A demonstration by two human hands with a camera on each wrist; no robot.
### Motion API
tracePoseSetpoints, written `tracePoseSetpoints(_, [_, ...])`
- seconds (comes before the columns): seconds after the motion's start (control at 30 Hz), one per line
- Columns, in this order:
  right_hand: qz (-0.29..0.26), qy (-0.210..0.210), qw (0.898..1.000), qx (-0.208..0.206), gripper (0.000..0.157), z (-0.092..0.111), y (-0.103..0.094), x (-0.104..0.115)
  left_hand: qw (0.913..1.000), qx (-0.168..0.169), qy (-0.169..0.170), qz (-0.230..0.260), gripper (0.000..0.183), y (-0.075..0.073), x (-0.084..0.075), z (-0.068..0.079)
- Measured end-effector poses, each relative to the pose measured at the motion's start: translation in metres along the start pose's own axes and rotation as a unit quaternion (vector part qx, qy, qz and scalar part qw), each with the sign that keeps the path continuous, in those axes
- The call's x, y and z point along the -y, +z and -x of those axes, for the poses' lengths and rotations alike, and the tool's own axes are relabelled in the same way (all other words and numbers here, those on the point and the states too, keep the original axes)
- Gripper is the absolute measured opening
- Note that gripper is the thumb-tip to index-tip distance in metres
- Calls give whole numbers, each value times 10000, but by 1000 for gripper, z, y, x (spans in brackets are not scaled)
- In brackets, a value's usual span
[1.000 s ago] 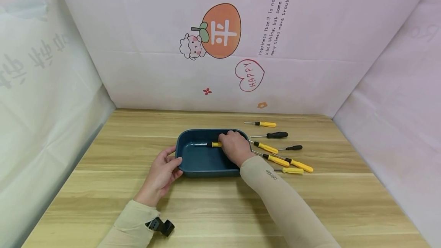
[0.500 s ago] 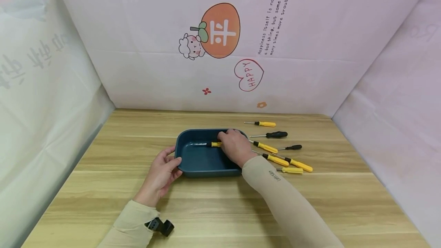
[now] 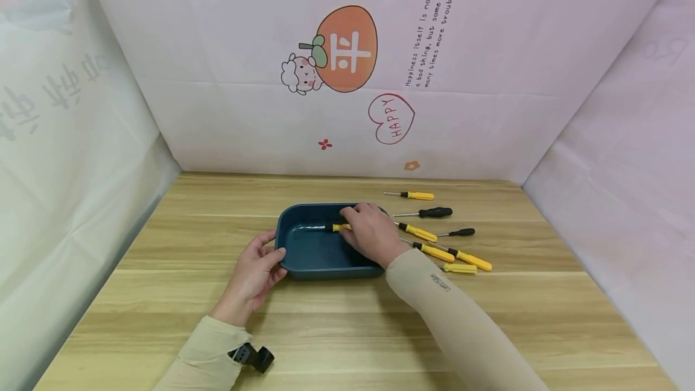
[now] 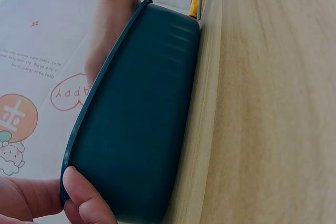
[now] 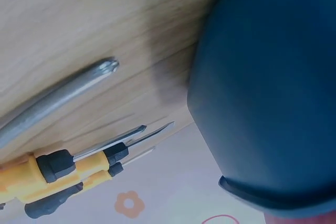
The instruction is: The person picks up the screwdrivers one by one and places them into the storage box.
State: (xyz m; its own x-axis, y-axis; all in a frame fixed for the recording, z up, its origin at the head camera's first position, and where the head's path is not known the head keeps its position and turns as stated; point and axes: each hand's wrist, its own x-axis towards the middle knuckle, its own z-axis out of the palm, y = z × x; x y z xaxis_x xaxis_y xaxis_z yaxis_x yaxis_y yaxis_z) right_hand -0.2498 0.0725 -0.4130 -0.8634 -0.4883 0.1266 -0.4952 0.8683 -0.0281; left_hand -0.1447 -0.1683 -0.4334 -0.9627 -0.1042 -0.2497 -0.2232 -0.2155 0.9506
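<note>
A dark blue rectangular tray (image 3: 320,255) sits on the wooden table. My left hand (image 3: 255,273) grips its left end, thumb on the rim and fingers against the outside; the left wrist view shows this hand (image 4: 86,198) pinching the tray edge (image 4: 131,114). A yellow-handled screwdriver (image 3: 338,228) lies inside, its shaft pointing left. Over its handle is my right hand (image 3: 371,234), reaching in across the tray's right end. Thumb and fingers stand apart on either side of the handle, whose far end is hidden. Only the tray's outer wall (image 5: 262,87) appears in the right wrist view, without the hand.
Several screwdrivers lie right of the tray: yellow ones, such as one at the back (image 3: 418,196) and one nearer (image 3: 458,268), plus a larger black one (image 3: 436,212) and a smaller black one (image 3: 463,232). Printed white sheets (image 3: 244,119) wall the table's back and sides.
My right hand has shifted slightly right, and its thumb has come away from the screwdriver handle. The left hand and tray have stayed in place.
</note>
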Motion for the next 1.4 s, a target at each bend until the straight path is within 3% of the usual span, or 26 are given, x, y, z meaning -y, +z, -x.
tracePoseSetpoints(0.33, [24, -156, 9999, 22, 58, 10, -6, 1, 10000, -11, -8, 40, 51, 0, 0, 0])
tracePoseSetpoints(0.63, [112, -378, 9990, -209, 71, 15, -11, 4, 10000, -18, -32, 31, 51, -1, 0, 0])
tracePoseSetpoints(0.97, [73, -325, 9992, -235, 83, 17, -11, 1, 10000, -21, -23, -10, 51, -2, 0, 1])
tracePoseSetpoints(1.4, [105, -237, 9991, -339, 87, 25, -13, -5, 10000, -4, -13, -40, 50, -1, -1, 1])
